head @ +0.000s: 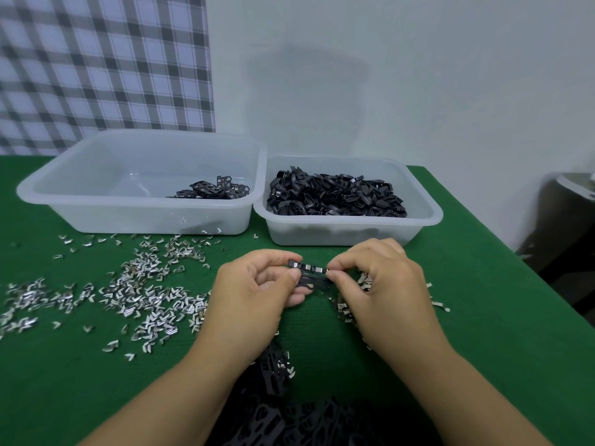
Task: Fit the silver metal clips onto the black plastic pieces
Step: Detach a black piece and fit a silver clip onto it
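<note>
Green table cover [483, 317]; plaid curtain [96, 66] back left; white wall [418, 75].

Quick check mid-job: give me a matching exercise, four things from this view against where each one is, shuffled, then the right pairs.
Things:
1. black piece
2. loose clips
3. left bin
4. right bin

Places or states:
A. heaped with black parts
B. scattered on the green mat, left of the hands
C. held between the left hand and right hand
D. nearly empty, a few black parts in one corner

Pairs: 1-C, 2-B, 3-D, 4-A
</note>
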Demonstrator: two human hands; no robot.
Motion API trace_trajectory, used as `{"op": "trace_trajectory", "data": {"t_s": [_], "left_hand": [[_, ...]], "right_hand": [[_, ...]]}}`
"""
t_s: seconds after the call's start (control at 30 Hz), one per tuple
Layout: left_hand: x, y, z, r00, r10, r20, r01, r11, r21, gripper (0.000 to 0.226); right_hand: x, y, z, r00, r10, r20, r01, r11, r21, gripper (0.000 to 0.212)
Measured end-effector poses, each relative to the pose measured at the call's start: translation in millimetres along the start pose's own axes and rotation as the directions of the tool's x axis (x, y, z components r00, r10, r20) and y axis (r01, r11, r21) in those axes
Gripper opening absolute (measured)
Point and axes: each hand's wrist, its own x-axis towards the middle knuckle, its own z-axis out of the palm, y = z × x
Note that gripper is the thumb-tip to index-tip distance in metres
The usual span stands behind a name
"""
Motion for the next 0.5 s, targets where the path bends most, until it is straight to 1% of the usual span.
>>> {"op": "trace_trajectory", "data": {"t_s": [0.17, 0.3, 0.43, 0.5], "left_hand": [[-0.2, 0.5, 0.0, 1.000, 0.004, 0.031, -0.003, 1.000, -0.008, 0.018], [0.4, -0.1, -0.3, 0.999, 0.013, 0.033, -0.013, 1.000, -0.006, 0.016], [0.8, -1.2, -0.1, 1.000, 0.015, 0.012, -0.015, 1.000, -0.013, 0.019], [0.5, -1.0, 0.2, 1.000, 0.011, 0.016, -0.011, 1.000, -0.027, 0.023]], "right_hand": [[-0.5, 0.7, 2.0, 0.997, 0.061, 0.038, -0.064, 0.995, 0.076, 0.013], [0.2, -0.1, 1.9, 0.988, 0.117, 0.099, -0.128, 0.986, 0.110, 0.018], [0.9, -2.7, 0.1, 0.967, 0.207, 0.147, -0.234, 0.951, 0.200, 0.014], [2.2, -3.6, -0.5, 0.960, 0.229, 0.162, -0.261, 0.942, 0.212, 0.014]]}}
